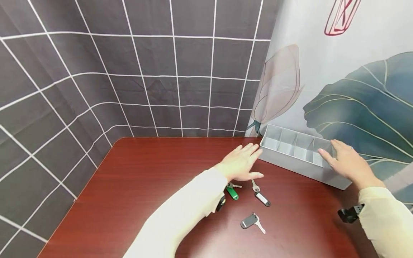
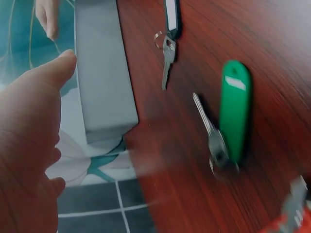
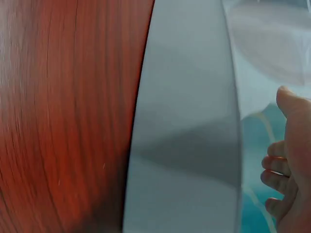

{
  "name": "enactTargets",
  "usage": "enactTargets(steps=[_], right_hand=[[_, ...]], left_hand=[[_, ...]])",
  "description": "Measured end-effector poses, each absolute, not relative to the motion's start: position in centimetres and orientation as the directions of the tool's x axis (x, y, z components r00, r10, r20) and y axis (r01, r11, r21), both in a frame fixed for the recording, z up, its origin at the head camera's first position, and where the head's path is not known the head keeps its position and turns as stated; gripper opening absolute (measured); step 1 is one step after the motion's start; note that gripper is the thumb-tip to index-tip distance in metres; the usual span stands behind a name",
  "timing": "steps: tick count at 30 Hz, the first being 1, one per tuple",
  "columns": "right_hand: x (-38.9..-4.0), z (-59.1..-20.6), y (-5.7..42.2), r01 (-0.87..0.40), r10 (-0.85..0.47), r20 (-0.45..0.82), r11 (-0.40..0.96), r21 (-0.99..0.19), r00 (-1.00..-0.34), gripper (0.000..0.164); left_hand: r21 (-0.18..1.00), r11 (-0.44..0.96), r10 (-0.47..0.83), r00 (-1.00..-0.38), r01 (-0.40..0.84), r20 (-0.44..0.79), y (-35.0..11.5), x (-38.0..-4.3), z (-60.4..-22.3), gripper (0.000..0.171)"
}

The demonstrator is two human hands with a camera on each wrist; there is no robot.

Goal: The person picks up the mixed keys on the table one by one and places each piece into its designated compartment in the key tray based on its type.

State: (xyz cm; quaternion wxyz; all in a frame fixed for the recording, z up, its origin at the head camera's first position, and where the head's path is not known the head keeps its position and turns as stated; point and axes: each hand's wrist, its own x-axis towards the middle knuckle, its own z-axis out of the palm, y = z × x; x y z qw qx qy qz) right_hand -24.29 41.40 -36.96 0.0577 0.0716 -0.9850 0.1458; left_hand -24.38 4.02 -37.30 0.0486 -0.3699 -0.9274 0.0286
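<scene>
A light grey box (image 1: 290, 157) with several compartments stands at the table's back right. My left hand (image 1: 240, 163), fingers extended and thumb spread, is near its left end and holds nothing. Over the right end is my right hand (image 1: 350, 163), thumb and fingers apart; whether it touches the rim I cannot tell. Below my left hand lie a key with a green tag (image 1: 232, 193) and a key with a white-labelled black tag (image 1: 262, 199). Nearer the front is a key with a dark grey tag (image 1: 248, 221). The left wrist view also shows part of a red tag (image 2: 277, 225) with a key.
The reddish-brown wooden table (image 1: 145, 172) has a rounded back left corner. A dark curtain with white grid lines (image 1: 161, 89) hangs behind and to the left. A leaf-patterned curtain (image 1: 361, 100) hangs behind the box.
</scene>
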Motion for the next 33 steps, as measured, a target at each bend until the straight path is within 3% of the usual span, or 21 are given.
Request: enactTargets(steps=[17, 33], right_hand=[[-25.2, -40.0, 44.5, -0.073, -0.050, 0.086, 0.956, -0.283, -0.995, 0.090], [-25.0, -40.2, 43.9, -0.045, -0.031, 0.051, 0.954, -0.295, -0.998, 0.094]], left_hand=[[-0.131, 0.782, 0.614, -0.789, 0.609, -0.004, 9.0, -27.0, -38.8, 0.088], [-0.092, 0.803, 0.590, -0.807, 0.589, -0.010, 9.1, -27.2, -39.2, 0.086]])
